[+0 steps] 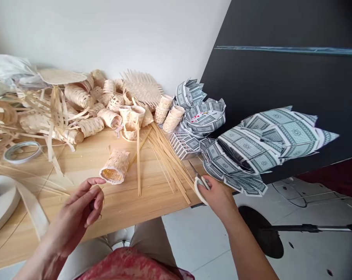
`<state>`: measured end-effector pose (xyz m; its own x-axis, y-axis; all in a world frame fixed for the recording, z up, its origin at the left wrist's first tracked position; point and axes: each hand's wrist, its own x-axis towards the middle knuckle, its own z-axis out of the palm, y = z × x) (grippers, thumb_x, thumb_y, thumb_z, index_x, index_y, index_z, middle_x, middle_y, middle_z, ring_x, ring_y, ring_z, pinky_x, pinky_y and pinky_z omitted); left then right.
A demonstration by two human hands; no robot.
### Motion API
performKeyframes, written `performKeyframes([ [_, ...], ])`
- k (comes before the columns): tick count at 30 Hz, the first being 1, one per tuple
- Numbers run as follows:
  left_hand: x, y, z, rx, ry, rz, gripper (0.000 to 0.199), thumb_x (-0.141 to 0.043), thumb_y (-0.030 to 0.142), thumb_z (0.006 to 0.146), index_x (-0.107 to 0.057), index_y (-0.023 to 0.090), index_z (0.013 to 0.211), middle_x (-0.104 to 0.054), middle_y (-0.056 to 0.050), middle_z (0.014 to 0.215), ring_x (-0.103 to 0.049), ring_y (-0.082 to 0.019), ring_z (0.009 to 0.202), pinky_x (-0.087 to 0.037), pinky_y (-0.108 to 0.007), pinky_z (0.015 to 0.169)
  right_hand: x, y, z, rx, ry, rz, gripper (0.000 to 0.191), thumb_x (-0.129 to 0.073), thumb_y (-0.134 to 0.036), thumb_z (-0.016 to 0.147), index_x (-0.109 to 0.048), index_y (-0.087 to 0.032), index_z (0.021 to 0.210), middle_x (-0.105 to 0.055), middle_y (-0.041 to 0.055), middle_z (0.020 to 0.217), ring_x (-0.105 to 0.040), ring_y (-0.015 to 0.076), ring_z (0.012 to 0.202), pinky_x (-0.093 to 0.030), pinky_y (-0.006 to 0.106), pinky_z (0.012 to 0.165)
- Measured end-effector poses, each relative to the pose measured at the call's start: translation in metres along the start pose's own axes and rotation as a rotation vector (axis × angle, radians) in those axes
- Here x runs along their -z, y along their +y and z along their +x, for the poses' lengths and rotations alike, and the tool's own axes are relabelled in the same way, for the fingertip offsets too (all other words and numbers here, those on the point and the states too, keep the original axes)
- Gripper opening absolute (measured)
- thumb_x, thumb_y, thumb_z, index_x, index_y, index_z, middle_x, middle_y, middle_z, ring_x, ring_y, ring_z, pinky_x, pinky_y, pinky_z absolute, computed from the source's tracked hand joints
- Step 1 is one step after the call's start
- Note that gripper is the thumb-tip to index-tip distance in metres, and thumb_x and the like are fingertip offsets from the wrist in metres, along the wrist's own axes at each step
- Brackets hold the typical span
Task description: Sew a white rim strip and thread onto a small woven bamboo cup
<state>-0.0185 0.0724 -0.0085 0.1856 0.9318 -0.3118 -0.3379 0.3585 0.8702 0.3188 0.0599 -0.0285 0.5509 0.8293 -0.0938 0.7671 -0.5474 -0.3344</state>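
Observation:
My right hand [218, 198] holds scissors [201, 186] by their pale handles at the table's front right edge, with the dark blades pointing away. My left hand [79, 212] is above the table with its fingers curled in. A thin strand seems to show by its fingertips, but what it holds is unclear. One fingertip is at the rim of a small woven cup [119, 161], which lies tilted with its mouth towards me; contact cannot be made out. Right of the cup, a narrow wooden strip [139, 167] leans on a group of woven cups [132, 120].
Flat strips [170, 163] lie between the cup and folded playing-card pieces [248, 144] on the right. Woven tubes [79, 96] and loose strips pile up at the back left. A tape roll [22, 151] and a wide white band roll [2, 202] are on the left.

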Motion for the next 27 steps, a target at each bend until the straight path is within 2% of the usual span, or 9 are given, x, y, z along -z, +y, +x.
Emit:
performKeyframes([
  [4, -0.009, -0.001, 0.003, -0.02, -0.05, -0.02, 0.023, -0.058, 0.031, 0.077, -0.053, 0.02, 0.097, -0.047, 0.005, 0.054, -0.036, -0.002, 0.036, -0.031, -0.013, 0.038, -0.004, 0.008, 0.01, 0.05, 0.003, -0.324, 0.03, -0.047, -0.031, 0.081, -0.06, -0.013, 0.101, -0.067, 0.0118, 0.087, -0.06, 0.0236, 0.081, -0.039, 0.028, 0.065],
  [7, -0.017, -0.002, 0.008, 0.001, -0.143, -0.081, 0.02, -0.056, 0.031, 0.079, -0.054, 0.019, 0.095, -0.053, 0.002, 0.058, -0.044, -0.005, 0.04, -0.034, -0.013, 0.038, -0.007, 0.01, 0.015, 0.061, -0.005, -0.355, 0.028, -0.046, -0.028, 0.082, -0.061, -0.011, 0.097, -0.066, 0.0154, 0.087, -0.06, 0.0263, 0.084, -0.038, 0.03, 0.066],
  [11, -0.026, -0.001, 0.016, 0.048, -0.242, -0.215, 0.019, -0.051, 0.03, 0.082, -0.053, 0.016, 0.094, -0.06, -0.003, 0.068, -0.057, -0.01, 0.055, -0.046, -0.017, 0.05, -0.009, 0.014, 0.019, 0.059, -0.023, -0.383, 0.033, -0.042, -0.028, 0.083, -0.062, -0.01, 0.101, -0.067, 0.0173, 0.084, -0.061, 0.029, 0.08, -0.04, 0.033, 0.063],
  [14, -0.028, -0.001, 0.021, 0.032, -0.274, -0.268, 0.021, -0.043, 0.032, 0.086, -0.052, 0.016, 0.096, -0.063, -0.007, 0.074, -0.061, -0.013, 0.063, -0.05, -0.021, 0.059, -0.007, 0.014, 0.008, 0.107, 0.085, -0.268, 0.03, -0.044, -0.03, 0.08, -0.065, -0.016, 0.097, -0.068, 0.0126, 0.083, -0.061, 0.0271, 0.072, -0.042, 0.034, 0.057],
  [17, -0.03, -0.002, 0.023, 0.017, -0.293, -0.282, 0.025, -0.037, 0.034, 0.089, -0.049, 0.017, 0.1, -0.066, -0.009, 0.079, -0.064, -0.015, 0.07, -0.051, -0.024, 0.066, -0.001, -0.005, -0.022, 0.332, 0.271, 0.058, 0.021, -0.051, -0.03, 0.077, -0.067, -0.019, 0.083, -0.068, 0.0057, 0.075, -0.061, 0.0218, 0.062, -0.045, 0.033, 0.057],
  [19, -0.032, -0.004, 0.024, 0.017, -0.298, -0.278, 0.026, -0.035, 0.037, 0.089, -0.048, 0.017, 0.102, -0.067, -0.011, 0.083, -0.065, -0.017, 0.075, -0.051, -0.026, 0.071, 0.004, -0.031, -0.047, 0.651, 0.32, 0.316, 0.016, -0.052, -0.029, 0.079, -0.066, -0.021, 0.082, -0.068, 0.0039, 0.084, -0.062, 0.0186, 0.072, -0.048, 0.029, 0.065],
  [22, -0.038, -0.007, 0.023, 0.024, -0.313, -0.266, 0.03, -0.037, 0.042, 0.088, -0.046, 0.018, 0.105, -0.067, -0.012, 0.087, -0.065, -0.019, 0.081, -0.05, -0.028, 0.075, 0.006, -0.079, -0.078, 1.009, 0.235, 0.54, 0.014, -0.051, -0.016, 0.082, -0.064, -0.021, 0.085, -0.065, 0.0011, 0.084, -0.061, 0.0119, 0.075, -0.047, 0.021, 0.068],
  [24, -0.041, -0.01, 0.021, 0.025, -0.315, -0.264, 0.034, -0.039, 0.044, 0.086, -0.045, 0.019, 0.108, -0.067, -0.01, 0.083, -0.065, -0.017, 0.077, -0.049, -0.026, 0.072, 0.001, -0.108, -0.088, 1.133, 0.161, 0.602, 0.016, -0.05, -0.012, 0.083, -0.063, -0.019, 0.089, -0.064, 0.0028, 0.088, -0.06, 0.0111, 0.079, -0.047, 0.02, 0.07],
  [27, -0.042, -0.014, 0.02, 0.019, -0.282, -0.257, 0.038, -0.042, 0.047, 0.085, -0.045, 0.021, 0.113, -0.065, -0.004, 0.079, -0.062, -0.011, 0.068, -0.048, -0.021, 0.065, -0.016, -0.136, -0.088, 1.209, 0.171, 0.539, 0.019, -0.046, -0.009, 0.084, -0.063, -0.016, 0.088, -0.062, 0.0054, 0.085, -0.059, 0.0128, 0.077, -0.047, 0.022, 0.068],
])
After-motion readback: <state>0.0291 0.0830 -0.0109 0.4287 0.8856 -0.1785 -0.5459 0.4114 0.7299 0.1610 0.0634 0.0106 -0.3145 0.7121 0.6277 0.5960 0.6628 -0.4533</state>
